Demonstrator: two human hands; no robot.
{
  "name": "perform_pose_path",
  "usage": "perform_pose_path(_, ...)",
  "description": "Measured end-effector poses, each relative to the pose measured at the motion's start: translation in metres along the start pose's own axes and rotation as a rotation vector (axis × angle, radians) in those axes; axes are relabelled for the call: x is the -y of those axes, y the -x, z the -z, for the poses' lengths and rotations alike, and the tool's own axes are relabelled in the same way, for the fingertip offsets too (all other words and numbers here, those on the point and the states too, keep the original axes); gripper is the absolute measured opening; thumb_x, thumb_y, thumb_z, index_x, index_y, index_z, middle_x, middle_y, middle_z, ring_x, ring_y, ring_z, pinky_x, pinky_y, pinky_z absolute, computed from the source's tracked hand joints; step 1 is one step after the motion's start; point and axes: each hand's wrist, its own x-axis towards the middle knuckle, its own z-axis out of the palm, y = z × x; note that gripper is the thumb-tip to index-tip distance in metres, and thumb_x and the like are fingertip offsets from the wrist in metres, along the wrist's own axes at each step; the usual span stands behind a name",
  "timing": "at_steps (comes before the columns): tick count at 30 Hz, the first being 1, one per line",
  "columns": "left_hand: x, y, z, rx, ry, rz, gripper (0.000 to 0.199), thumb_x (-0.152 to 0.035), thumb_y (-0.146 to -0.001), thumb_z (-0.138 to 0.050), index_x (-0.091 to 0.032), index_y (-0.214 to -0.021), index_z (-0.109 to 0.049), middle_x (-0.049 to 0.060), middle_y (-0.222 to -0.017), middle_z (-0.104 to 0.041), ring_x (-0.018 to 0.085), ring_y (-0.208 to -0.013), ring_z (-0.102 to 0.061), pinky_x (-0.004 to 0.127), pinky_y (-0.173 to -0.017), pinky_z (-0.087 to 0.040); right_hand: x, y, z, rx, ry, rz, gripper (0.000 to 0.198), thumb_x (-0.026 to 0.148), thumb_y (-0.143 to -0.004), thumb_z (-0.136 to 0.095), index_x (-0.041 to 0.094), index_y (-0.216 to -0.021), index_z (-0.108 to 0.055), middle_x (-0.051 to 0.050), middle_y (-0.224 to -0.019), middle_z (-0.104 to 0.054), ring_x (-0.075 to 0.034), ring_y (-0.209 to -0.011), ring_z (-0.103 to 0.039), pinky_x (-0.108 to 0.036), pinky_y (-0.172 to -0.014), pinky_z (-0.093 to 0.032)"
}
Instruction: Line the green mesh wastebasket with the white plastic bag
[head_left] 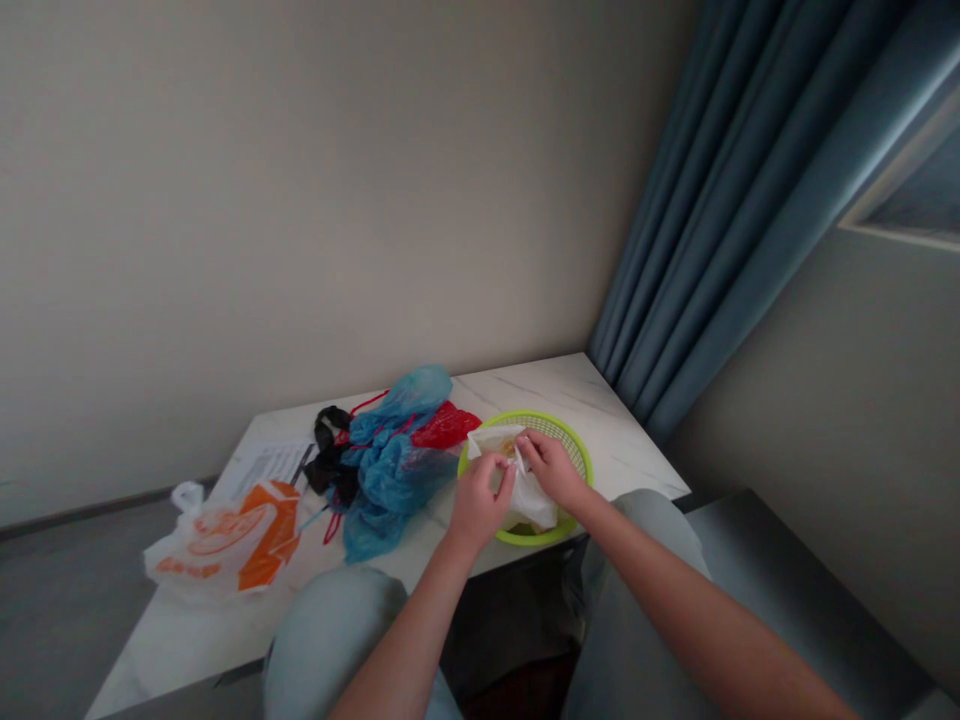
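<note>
Pinching the white bag (531, 502) over the green basket (525, 539) with left hand (481, 490) and right hand (553, 466), I judge it unfinished, the crumpled blue bags (397, 480) untouched.

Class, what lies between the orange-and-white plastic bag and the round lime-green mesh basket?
The head view shows a heap of crumpled blue, red and black plastic there.

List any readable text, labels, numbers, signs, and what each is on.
None legible.
Orange-printed white carrier bag: orange lettering, too blurred.
Printed sheet: too small and blurred.
White bag in lime-green basket: no lettering discernible.
</note>
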Motion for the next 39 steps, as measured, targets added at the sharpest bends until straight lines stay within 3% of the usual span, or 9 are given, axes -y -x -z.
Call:
perform_pose_path(4,0.002,0.004,-0.005,0.026,-0.057,-0.057,0.017,-0.035,-0.087,-0.064,-0.023,-0.082,-0.053,0.001,-0.078,-0.059,0.02,-0.079,-0.059,0.033,-0.076,-0.046,-0.002,-0.001,-0.004,0.006,0.009,0.006,0.037,0.045,-0.098,-0.045,0.021,-0.069,-0.049,0.001,-0.063,-0.049,-0.015,-0.062,-0.044,-0.027,-0.059,-0.032)
perform_pose_path(10,0.003,0.005,-0.006,0.082,-0.118,-0.138,0.012,-0.026,-0.091,-0.058,-0.025,-0.103,-0.062,0.006,-0.096,-0.07,0.023,-0.091,-0.065,0.037,-0.083,-0.05,0.002,0.003,-0.003,0.047,0.072,-0.007,0.041,0.043,-0.1,-0.042,0.021,-0.066,-0.048,0.002,-0.059,-0.049,-0.015,-0.058,-0.045,-0.028,-0.059,-0.031)
perform_pose_path(14,0.004,0.003,-0.005,-0.002,-0.158,-0.171,0.013,-0.024,-0.093,-0.056,-0.024,-0.103,-0.065,0.006,-0.094,-0.072,0.022,-0.089,-0.067,0.036,-0.084,-0.052,0.006,0.005,0.004,0.068,0.062,-0.004,0.028,0.035,-0.102,-0.036,0.022,-0.084,-0.053,0.001,-0.069,-0.057,-0.016,-0.064,-0.052,-0.027,-0.064,-0.037)
perform_pose_path(16,0.005,0.002,-0.003,-0.057,-0.157,-0.145,0.015,-0.024,-0.094,-0.055,-0.024,-0.105,-0.066,0.006,-0.098,-0.073,0.021,-0.091,-0.068,0.035,-0.085,-0.052,0.007,0.004,0.008,0.115,0.056,-0.001,0.01,0.027,-0.098,-0.042,0.023,-0.099,-0.051,0.001,-0.075,-0.06,-0.016,-0.068,-0.056,-0.027,-0.068,-0.04)
perform_pose_path(21,0.011,-0.004,0.005,-0.108,-0.163,-0.04,0.019,-0.024,-0.095,-0.053,-0.023,-0.108,-0.067,0.006,-0.107,-0.073,0.021,-0.098,-0.069,0.035,-0.09,-0.053,0.003,0.002,0.015,0.162,0.273,0.146,0.03,0.015,-0.079,-0.062,0.022,-0.104,-0.046,-0.003,-0.092,-0.062,-0.021,-0.086,-0.057,-0.033,-0.08,-0.043)
perform_pose_path(25,0.018,-0.009,0.007,-0.03,-0.137,0.009,0.022,-0.022,-0.096,-0.048,-0.021,-0.106,-0.068,0.008,-0.107,-0.072,0.022,-0.099,-0.067,0.037,-0.091,-0.052,-0.003,-0.002,0.015,0.242,0.469,0.337,0.014,0.008,-0.079,-0.06,0.021,-0.082,-0.055,-0.003,-0.085,-0.061,-0.021,-0.086,-0.055,-0.035,-0.083,-0.042)
perform_pose_path(28,0.02,-0.012,0.007,0.04,-0.144,-0.008,0.023,-0.022,-0.097,-0.045,-0.02,-0.1,-0.068,0.009,-0.101,-0.071,0.023,-0.097,-0.065,0.039,-0.09,-0.051,-0.007,-0.004,0.014,0.199,0.484,0.425,0.016,0.006,-0.082,-0.059,0.021,-0.076,-0.061,-0.004,-0.087,-0.063,-0.022,-0.089,-0.056,-0.036,-0.084,-0.043)
perform_pose_path(33,0.018,-0.016,0.011,0.173,-0.078,0.027,0.025,-0.025,-0.095,-0.044,-0.019,-0.09,-0.067,0.008,-0.091,-0.069,0.022,-0.088,-0.062,0.035,-0.082,-0.047,-0.01,-0.004,0.015,0.07,0.402,0.464,0.02,0.007,-0.087,-0.058,0.022,-0.079,-0.069,-0.006,-0.095,-0.068,-0.021,-0.093,-0.06,-0.039,-0.091,-0.047)
perform_pose_path(39,0.029,-0.016,0.011,0.355,0.218,0.248,0.026,-0.03,-0.088,-0.047,-0.018,-0.078,-0.068,0.003,-0.076,-0.067,0.019,-0.074,-0.059,0.03,-0.069,-0.043,-0.008,-0.002,0.011,0.041,0.427,0.454,0.021,0.008,-0.087,-0.06,0.023,-0.081,-0.074,-0.005,-0.106,-0.071,-0.021,-0.101,-0.064,-0.045,-0.106,-0.043)
